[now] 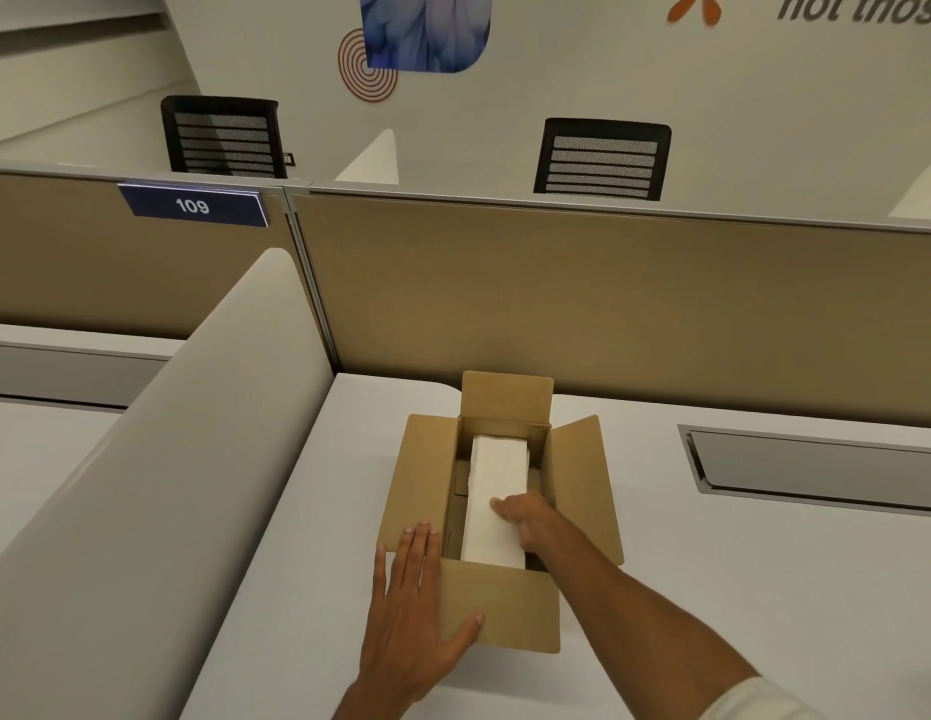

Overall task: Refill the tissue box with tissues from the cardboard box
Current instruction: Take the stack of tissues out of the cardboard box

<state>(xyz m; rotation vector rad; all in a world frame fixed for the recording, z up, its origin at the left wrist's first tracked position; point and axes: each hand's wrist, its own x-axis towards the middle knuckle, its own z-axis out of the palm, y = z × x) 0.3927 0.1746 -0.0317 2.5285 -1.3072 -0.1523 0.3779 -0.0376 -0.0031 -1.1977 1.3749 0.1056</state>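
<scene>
An open brown cardboard box point(583, 475) sits on the white desk with all flaps folded out. Inside it lies a white stack of tissues point(497, 485), long side pointing away from me. My right hand point(526, 517) reaches into the box and its fingers curl over the near right part of the stack. My left hand point(416, 600) lies flat, fingers spread, on the box's left flap and near flap, pressing them down. No tissue box is in view.
A tan cubicle partition point(609, 304) rises right behind the box. A rounded grey divider point(141, 485) runs along the left. A recessed metal cable tray point(816, 470) lies in the desk at the right. Two black mesh chairs stand beyond the partition.
</scene>
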